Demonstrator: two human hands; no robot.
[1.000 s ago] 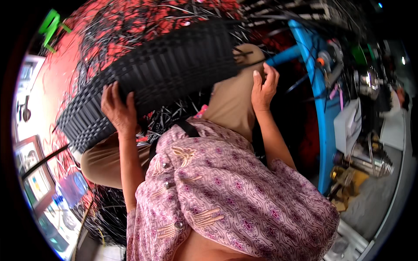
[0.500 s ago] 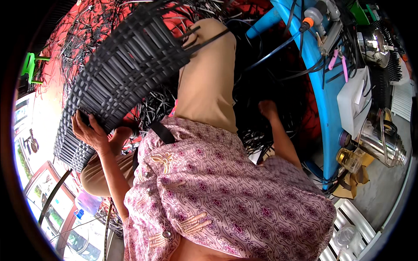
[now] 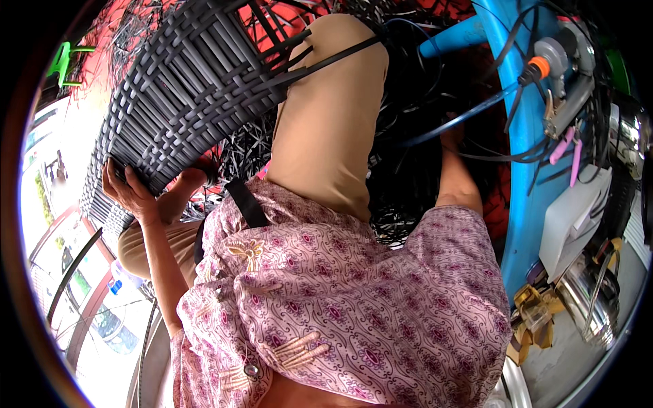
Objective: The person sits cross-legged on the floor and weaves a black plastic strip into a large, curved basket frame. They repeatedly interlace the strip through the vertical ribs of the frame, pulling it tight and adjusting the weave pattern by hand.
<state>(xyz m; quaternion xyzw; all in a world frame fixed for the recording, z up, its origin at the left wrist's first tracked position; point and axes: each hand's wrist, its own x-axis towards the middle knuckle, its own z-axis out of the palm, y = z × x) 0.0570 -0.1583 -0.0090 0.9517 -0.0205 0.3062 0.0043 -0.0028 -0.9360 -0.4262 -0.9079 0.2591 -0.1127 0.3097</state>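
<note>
Steadying the woven panel while reaching for strands.
My left hand (image 3: 136, 194) grips the black woven panel (image 3: 183, 88); my right hand (image 3: 452, 139) is buried among loose black strands (image 3: 408, 197), its grip hidden; I think next needs picking one strand.

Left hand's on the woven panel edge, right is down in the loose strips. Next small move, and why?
Probably bring the right hand up with one strip from the loose black strips. The left hand already grips the lower edge of the dark woven panel lying across the knee, and unwoven ends stick out of it.
</note>
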